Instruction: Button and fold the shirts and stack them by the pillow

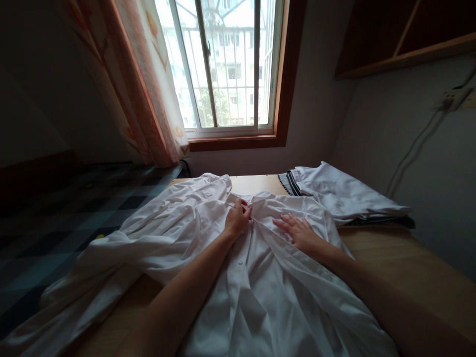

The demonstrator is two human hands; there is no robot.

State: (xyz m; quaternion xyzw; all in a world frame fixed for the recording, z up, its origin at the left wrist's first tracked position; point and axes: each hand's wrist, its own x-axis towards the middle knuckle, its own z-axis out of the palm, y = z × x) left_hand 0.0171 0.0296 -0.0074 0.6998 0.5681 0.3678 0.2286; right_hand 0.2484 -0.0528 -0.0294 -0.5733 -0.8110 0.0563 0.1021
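Note:
A white button-up shirt (256, 282) lies spread over the wooden table, its collar toward the window and its front panels loosely overlapping. Near the collar my left hand (238, 217) is closed, its fingers pinching the shirt's front edge. My right hand (295, 229) rests on the shirt to the right, palm down with fingers spread. A small button (240, 262) shows on the placket below my left hand. One sleeve trails off to the lower left, full of creases.
Folded white clothing (334, 191) with a black-and-white striped band sits at the table's back right. The wooden table (401, 258) meets a dark checked bed (55, 208) on the left. Behind are a window (230, 69), a curtain (137, 89), and a socket with a cable (420, 134).

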